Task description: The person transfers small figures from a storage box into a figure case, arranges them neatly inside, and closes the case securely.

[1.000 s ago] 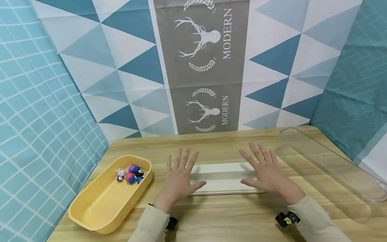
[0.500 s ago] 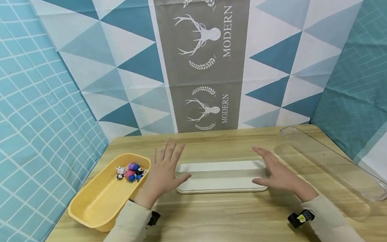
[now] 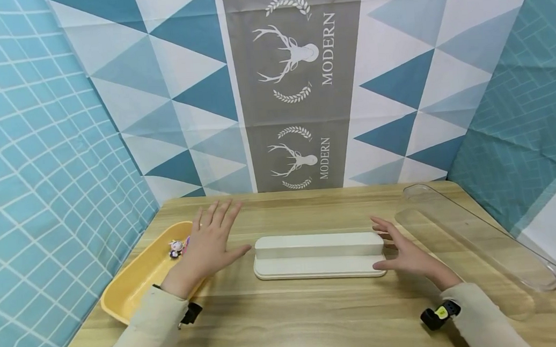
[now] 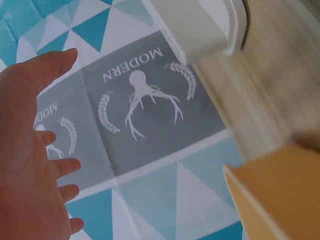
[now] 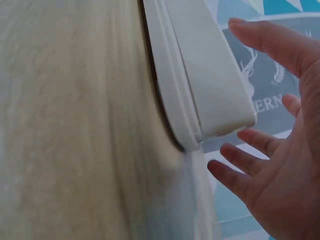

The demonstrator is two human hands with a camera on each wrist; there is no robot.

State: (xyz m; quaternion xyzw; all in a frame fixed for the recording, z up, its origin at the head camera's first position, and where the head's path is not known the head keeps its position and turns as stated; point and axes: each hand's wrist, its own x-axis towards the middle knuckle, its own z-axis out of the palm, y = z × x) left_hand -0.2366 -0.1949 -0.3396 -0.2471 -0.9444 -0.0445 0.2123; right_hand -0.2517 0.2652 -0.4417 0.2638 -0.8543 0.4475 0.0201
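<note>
A white stepped display base (image 3: 313,266) lies lengthwise on the table, its raised step toward the back. At its right end hovers my right hand (image 3: 407,253), fingers spread and slightly bent; whether it touches the base I cannot tell. The right wrist view has that hand (image 5: 287,185) beside the base's end (image 5: 215,85), holding nothing. My left hand (image 3: 203,254), fingers straight and spread, is above the right side of a yellow plastic basin (image 3: 131,283). Small toy figurines (image 3: 176,248) sit inside, partly hidden by this hand. The left wrist view has its palm bare.
A long clear plastic cover (image 3: 481,234) lies at a slant along the table's right side. The wooden table (image 3: 293,323) backs onto a patterned cloth (image 3: 296,86), with a blue checked cloth (image 3: 39,158) on the left.
Both hands have moved apart from over the white base. The left hand went left to the yellow basin and covers some figurines; the right hand shifted to the base's right end.
</note>
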